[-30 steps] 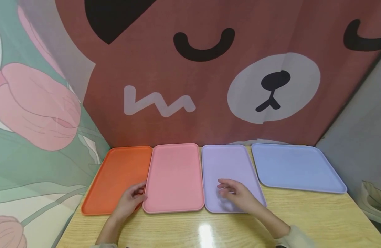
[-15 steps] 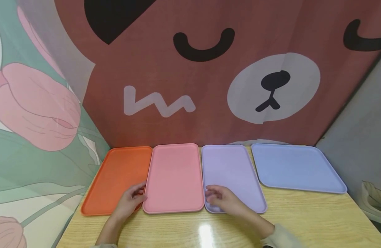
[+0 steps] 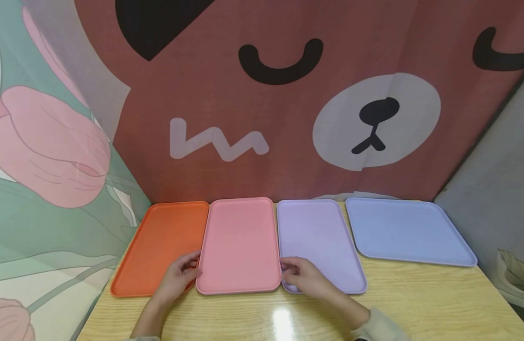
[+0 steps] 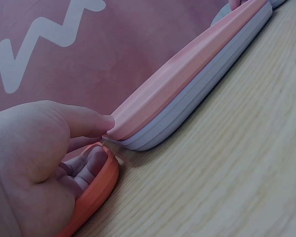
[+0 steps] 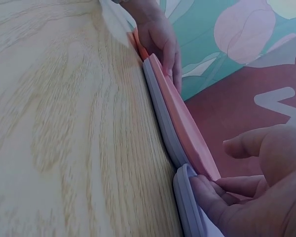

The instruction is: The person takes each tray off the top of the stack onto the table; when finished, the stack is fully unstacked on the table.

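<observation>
A pink tray lies stacked on a pale lavender-grey tray, whose rim shows under it in the wrist views. My left hand grips the stack's left edge, its thumb on the pink rim and other fingers curled down inside the orange tray. My right hand is at the pink tray's right edge. Its fingertips reach down inside the lavender tray beside the pink rim, while its thumb stands raised, apart from the rim.
A blue tray lies crosswise at the right. All the trays rest on a wood-grain table, close against a curtain with a bear print. A flower-patterned curtain hangs along the left side.
My right hand has moved left and slightly down, from over the lavender tray to the pink tray's right edge. The left hand and the trays have stayed in place.
</observation>
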{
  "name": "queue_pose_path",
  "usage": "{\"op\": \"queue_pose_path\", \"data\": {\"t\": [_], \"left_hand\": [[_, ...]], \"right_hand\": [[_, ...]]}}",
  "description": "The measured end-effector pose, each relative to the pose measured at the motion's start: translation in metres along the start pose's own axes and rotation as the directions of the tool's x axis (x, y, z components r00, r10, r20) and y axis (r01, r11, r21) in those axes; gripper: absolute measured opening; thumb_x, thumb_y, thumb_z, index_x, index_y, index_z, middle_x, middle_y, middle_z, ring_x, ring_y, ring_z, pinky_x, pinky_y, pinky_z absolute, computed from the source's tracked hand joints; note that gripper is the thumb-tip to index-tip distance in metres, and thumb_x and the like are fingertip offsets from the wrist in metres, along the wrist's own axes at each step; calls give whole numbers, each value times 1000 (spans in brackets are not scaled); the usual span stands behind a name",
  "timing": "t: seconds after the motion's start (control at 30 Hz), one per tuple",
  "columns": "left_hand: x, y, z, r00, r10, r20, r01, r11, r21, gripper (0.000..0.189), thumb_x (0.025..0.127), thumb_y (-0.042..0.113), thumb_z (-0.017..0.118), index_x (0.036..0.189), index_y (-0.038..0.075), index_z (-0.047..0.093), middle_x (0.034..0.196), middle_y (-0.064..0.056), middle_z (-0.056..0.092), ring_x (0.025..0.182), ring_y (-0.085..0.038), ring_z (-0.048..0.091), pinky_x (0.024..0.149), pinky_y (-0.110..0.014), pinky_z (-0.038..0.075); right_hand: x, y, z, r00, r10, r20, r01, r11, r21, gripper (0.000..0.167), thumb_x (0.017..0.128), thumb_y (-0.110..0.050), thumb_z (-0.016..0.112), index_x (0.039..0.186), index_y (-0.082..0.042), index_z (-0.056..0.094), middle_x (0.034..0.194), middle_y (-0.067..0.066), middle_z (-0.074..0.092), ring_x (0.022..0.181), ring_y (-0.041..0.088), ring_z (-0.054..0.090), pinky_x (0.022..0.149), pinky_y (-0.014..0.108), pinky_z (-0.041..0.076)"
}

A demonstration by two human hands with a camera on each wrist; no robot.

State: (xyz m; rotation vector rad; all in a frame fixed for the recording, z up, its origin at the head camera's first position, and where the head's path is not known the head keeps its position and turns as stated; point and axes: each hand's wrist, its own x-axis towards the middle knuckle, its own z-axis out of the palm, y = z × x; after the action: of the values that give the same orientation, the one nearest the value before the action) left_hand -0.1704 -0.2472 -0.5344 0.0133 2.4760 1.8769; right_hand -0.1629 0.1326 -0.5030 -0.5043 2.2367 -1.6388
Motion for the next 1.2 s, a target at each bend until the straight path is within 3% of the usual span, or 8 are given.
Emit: {"op": "queue_pose_path", "data": {"t": [0.17, 0.3, 0.47, 0.63, 0.83, 1.0, 1.2], "left_hand": [[-2, 0, -1, 1000, 4, -2, -4, 1000, 8, 53, 90, -6, 70, 140, -10, 54, 115, -19, 60, 100, -16, 55, 81, -21, 52], [-4, -1, -1, 1000, 29, -8, -29, 1000, 6, 52, 90, -7, 70, 139, -13, 53, 113, -20, 60, 97, -15, 55, 78, -20, 52], [-4, -1, -1, 1000, 28, -4, -28, 1000, 3, 54, 90, -8, 70, 141, -13, 51, 116, -21, 60, 98, -18, 57, 79, -21, 52], [-3, 0, 1, 1000, -8, 12, 7, 999, 50, 54, 91, -5, 70, 141, -12, 51, 116, -21, 58, 94, -17, 59, 77, -22, 53], [-4, 2, 1, 1000, -21, 15, 20, 999, 45, 53, 92, -6, 69, 141, -13, 51, 117, -21, 56, 94, -18, 58, 78, -22, 53], [-4, 1, -1, 1000, -8, 5, 7, 996, 84, 50, 93, -5, 68, 140, -12, 52, 116, -19, 55, 97, -18, 57, 80, -21, 52], [-2, -2, 1, 999, 34, -20, -32, 992, 123, 44, 94, -5, 66, 137, -8, 58, 113, -16, 57, 99, -13, 54, 83, -19, 49]], "right_hand": [[2, -1, 3, 999, 39, -10, -39, 999, 11, 55, 91, -3, 66, 137, 20, 47, 119, 22, 64, 99, 28, 65, 79, 22, 54], [4, -1, 6, 998, 65, -4, -64, 991, 119, 54, 91, -1, 63, 136, 24, 45, 118, 28, 64, 104, 35, 66, 84, 29, 58], [6, -2, 10, 991, 130, 32, -133, 933, 334, 55, 94, -1, 57, 136, 28, 38, 124, 35, 61, 109, 39, 67, 93, 41, 56], [7, -3, 11, 985, 169, 35, -169, 903, 396, 54, 99, -5, 53, 139, 27, 36, 123, 30, 62, 105, 31, 68, 95, 41, 55], [6, -4, 16, 989, 145, 35, -145, 886, 441, 69, 91, 0, 60, 148, 21, 27, 112, 17, 60, 96, 20, 66, 93, 40, 56], [4, -6, 25, 995, 88, 54, -103, 872, 479, 87, 88, 6, 61, 157, 11, 9, 125, 28, 58, 99, 27, 68, 93, 44, 57], [4, -9, 33, 997, 74, -8, -57, 830, 555, 88, 89, 10, 57, 159, 8, 3, 125, 29, 58, 99, 26, 68, 91, 44, 57]]}}
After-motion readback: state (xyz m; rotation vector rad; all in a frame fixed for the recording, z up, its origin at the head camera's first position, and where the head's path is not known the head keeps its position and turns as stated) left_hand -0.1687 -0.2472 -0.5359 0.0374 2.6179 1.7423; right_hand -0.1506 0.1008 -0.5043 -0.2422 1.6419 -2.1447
